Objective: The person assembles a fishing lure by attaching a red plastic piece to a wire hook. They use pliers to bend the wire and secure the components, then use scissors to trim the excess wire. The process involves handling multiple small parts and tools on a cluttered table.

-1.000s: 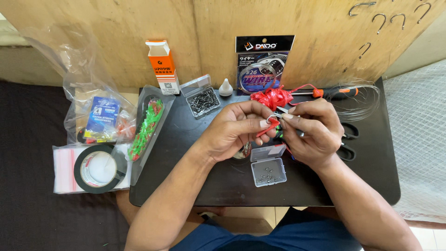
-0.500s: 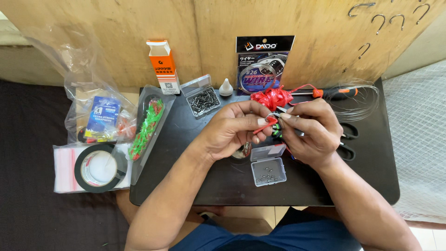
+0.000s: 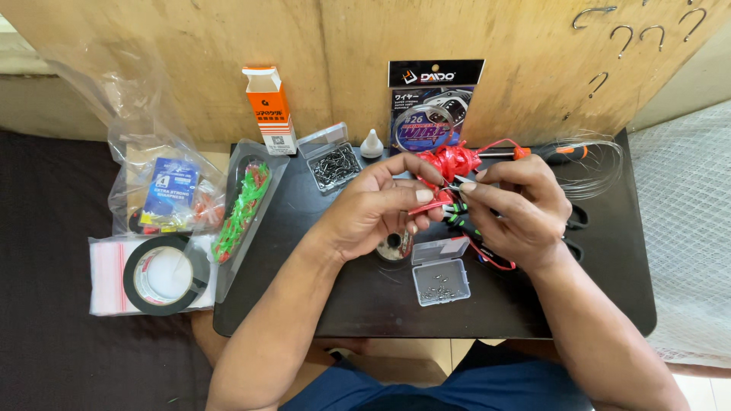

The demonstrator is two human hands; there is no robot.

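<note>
Over the black tray table (image 3: 533, 304), the left hand (image 3: 373, 213) pinches a red rubbery lure skirt (image 3: 430, 204) while the right hand (image 3: 514, 209) grips a green-handled tool (image 3: 457, 222) against it. Since a second ago both hands have barely shifted, fingertips closing slightly nearer together; a small clear box of metal crimps (image 3: 442, 280) sits open just below.

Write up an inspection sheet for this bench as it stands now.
Surface: black tray table, crowded.
Job's things: red ribbon bundle pinched at both hands; green-tipped pieces under the fingers.
Clutter: two clear boxes of small metal parts, orange carton, tape roll, bagged packets.
Grippers: left hand and right hand, both closed on the ribbon.
Cables: coiled clear line.
Surroundings: plywood wall with hooks.
</note>
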